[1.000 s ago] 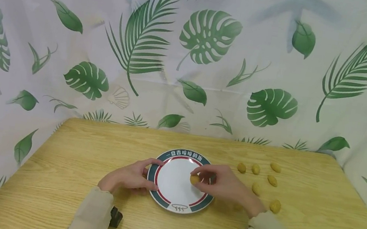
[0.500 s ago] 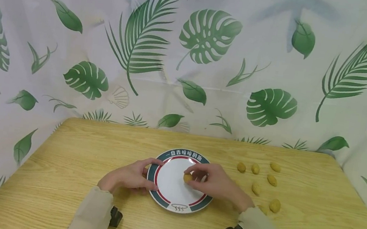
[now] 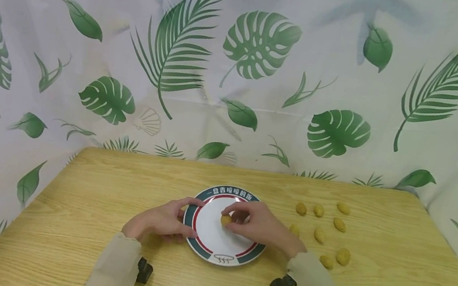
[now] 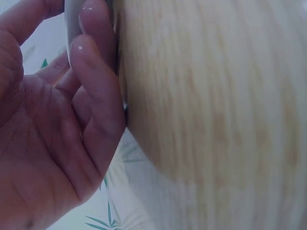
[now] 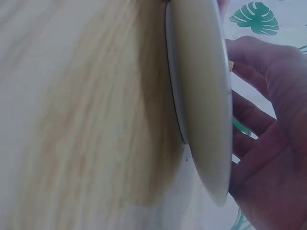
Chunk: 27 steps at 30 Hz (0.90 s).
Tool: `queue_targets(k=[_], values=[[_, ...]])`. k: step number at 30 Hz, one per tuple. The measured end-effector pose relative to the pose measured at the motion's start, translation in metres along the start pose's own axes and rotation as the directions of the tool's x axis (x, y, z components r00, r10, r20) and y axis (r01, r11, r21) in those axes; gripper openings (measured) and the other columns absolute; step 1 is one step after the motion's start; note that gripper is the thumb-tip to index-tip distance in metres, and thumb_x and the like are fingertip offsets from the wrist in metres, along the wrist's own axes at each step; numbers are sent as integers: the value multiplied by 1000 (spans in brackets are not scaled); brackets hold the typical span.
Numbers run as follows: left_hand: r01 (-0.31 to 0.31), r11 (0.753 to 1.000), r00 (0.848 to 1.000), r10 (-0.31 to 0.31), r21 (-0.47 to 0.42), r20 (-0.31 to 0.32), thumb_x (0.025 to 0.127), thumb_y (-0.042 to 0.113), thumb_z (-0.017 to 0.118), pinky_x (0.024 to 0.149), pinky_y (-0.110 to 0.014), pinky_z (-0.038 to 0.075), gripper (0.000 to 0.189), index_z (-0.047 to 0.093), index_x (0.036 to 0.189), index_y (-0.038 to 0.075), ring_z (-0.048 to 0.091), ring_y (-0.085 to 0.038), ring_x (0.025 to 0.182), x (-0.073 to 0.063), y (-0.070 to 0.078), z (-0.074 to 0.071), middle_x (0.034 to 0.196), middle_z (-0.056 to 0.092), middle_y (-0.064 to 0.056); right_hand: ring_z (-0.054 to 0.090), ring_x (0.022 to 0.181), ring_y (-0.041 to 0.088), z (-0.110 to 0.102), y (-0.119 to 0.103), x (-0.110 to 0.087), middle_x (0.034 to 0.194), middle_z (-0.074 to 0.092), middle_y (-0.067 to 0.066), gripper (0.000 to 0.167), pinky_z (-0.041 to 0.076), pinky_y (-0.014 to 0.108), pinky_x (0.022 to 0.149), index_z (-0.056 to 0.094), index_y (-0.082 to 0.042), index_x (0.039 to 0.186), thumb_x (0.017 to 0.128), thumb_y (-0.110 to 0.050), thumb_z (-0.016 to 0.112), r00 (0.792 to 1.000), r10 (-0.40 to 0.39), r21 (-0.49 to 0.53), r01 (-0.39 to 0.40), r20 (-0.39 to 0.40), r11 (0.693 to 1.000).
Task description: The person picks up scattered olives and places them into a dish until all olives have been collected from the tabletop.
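A round white plate [image 3: 208,237] with a dark teal band and red ring stands on the table in front of me. My left hand [image 3: 162,219] grips its left rim, with thumb and index finger over the edge. In the left wrist view, curled fingers [image 4: 98,86] lie low at the plate's side [image 4: 72,24]. Over the middle of the plate, my right hand [image 3: 259,226] pinches a small yellow-brown oval fruit [image 3: 225,220] between thumb and fingertips. The right wrist view shows the plate's pale underside [image 5: 204,96] in front of that hand [image 5: 273,129], hiding most of the fruit.
Several similar oval fruits [image 3: 319,235] lie scattered on the wooden table [image 3: 94,207] right of the plate. One [image 3: 295,230] sits just behind my right wrist. A leaf-patterned curtain [image 3: 258,118] hangs behind the table's back edge.
My right hand has moved left across the plate with the fruit in its fingertips, uncovering more fruits on the table. The left hand and plate have stayed put.
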<state>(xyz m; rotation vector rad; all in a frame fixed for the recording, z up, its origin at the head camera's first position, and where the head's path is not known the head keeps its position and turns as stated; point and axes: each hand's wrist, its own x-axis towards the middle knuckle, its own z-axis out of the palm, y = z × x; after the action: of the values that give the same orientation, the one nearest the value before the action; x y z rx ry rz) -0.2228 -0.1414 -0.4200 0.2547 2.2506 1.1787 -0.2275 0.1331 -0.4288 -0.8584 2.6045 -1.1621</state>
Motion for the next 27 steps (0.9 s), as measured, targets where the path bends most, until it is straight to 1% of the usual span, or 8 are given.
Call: queue_targets(k=[3,8,17,22,27], values=[[-5,1000,1000,5,-1,1,88,20,80,57,-27,44,71,45,149,28,58,-18,66,0,0,0,93,66,-7,60,84,10,2,-1,4,93,71,-7,21,52,21,77,75,-21,112,91,-19,77,1000,-21,-14,22,4,1000],[-11,1000,1000,11,2,4,88,21,80,57,-27,44,71,44,149,29,58,-18,66,0,-1,-1,93,65,-7,60,84,8,5,-1,10,92,70,-8,22,51,21,77,75,-21,112,91,-19,77,999,-33,-28,34,13,999],[-7,1000,1000,7,6,6,88,22,80,56,-27,44,72,44,150,30,57,-19,65,1,-2,-2,92,65,-7,60,83,9,11,-4,15,90,70,-9,20,50,21,76,75,-22,111,91,-22,78,1000,3,-46,-3,15,999],[-11,1000,1000,11,8,7,87,21,80,56,-27,44,73,44,150,29,56,-19,64,1,-2,-2,90,64,-7,61,83,8,12,-6,18,91,71,-9,20,51,21,77,75,-23,110,90,-22,79,1000,-4,-52,5,12,999],[-19,1000,999,19,-13,28,88,21,79,55,-26,43,71,44,149,28,55,-17,63,2,-2,-3,88,64,-5,61,84,8,15,-9,21,94,72,-9,20,51,21,78,76,-23,110,90,-23,79,1000,-10,-63,11,20,998]])
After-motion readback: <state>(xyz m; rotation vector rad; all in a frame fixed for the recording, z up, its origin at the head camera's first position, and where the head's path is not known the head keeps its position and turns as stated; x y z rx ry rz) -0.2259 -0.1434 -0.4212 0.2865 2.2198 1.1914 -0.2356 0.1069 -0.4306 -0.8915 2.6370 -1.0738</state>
